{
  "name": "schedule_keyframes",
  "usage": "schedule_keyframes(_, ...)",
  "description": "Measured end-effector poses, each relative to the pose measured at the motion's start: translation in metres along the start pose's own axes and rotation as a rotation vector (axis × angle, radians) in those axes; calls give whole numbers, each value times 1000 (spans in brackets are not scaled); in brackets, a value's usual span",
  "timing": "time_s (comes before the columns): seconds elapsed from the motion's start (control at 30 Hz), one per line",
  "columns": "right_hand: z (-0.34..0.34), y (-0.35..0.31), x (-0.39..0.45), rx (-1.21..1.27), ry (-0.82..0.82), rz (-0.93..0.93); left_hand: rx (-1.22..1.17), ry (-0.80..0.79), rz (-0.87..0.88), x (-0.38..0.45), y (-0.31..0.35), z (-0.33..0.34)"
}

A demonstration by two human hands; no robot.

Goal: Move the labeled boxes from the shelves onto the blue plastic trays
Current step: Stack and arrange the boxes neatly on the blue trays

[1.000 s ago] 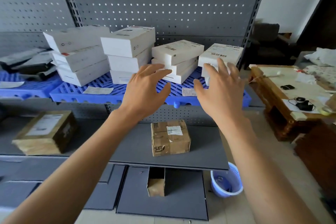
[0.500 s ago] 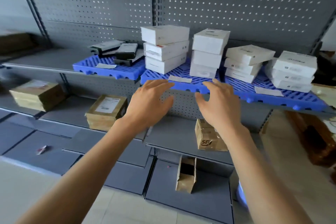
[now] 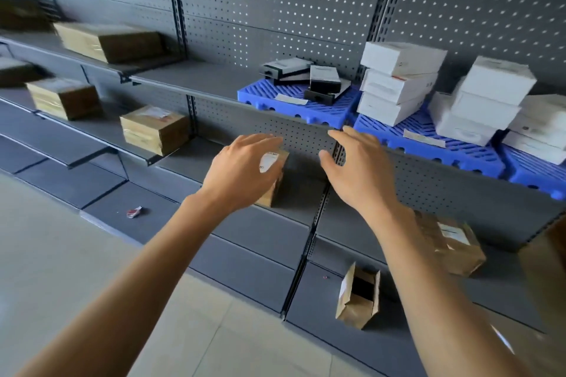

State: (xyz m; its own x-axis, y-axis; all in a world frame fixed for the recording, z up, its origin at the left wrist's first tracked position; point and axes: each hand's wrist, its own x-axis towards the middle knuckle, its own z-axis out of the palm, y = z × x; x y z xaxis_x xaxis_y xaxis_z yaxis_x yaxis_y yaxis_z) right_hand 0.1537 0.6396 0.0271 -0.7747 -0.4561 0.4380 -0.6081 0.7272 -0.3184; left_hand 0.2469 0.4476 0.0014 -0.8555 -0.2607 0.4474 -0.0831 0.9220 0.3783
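Observation:
Both my hands are held out empty with fingers spread in front of the grey shelving. My left hand (image 3: 242,171) hovers over a small brown labeled box (image 3: 275,180) on the middle shelf and hides most of it. My right hand (image 3: 355,168) is beside it, to the right, holding nothing. Blue plastic trays (image 3: 294,98) on the upper shelf carry dark flat boxes (image 3: 318,79) and stacks of white boxes (image 3: 398,86). More brown labeled boxes (image 3: 153,128) sit on the shelves to the left.
Another brown box (image 3: 453,242) lies on the lower shelf under my right forearm. An opened cardboard box (image 3: 358,294) stands on the bottom shelf. A small red-and-white scrap (image 3: 134,212) lies on the base. Pale floor tiles (image 3: 46,254) lie at the lower left.
The view has swung left along the shelving, so the trays have shifted right. Both hands stayed open and now sit over the small brown box on the middle shelf.

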Motion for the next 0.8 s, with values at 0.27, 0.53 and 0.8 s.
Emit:
schedule_keyframes(0.27,56,-35,61,40,-34,-77,31,-35,-70,31,-55,-5)
schedule_keyframes(0.53,102,-36,149,126,1,-79,95,-30,-75,119,-108,-5)
schedule_keyframes(0.8,120,-31,215,162,51,-58,42,-6,-65,198,-145,25)
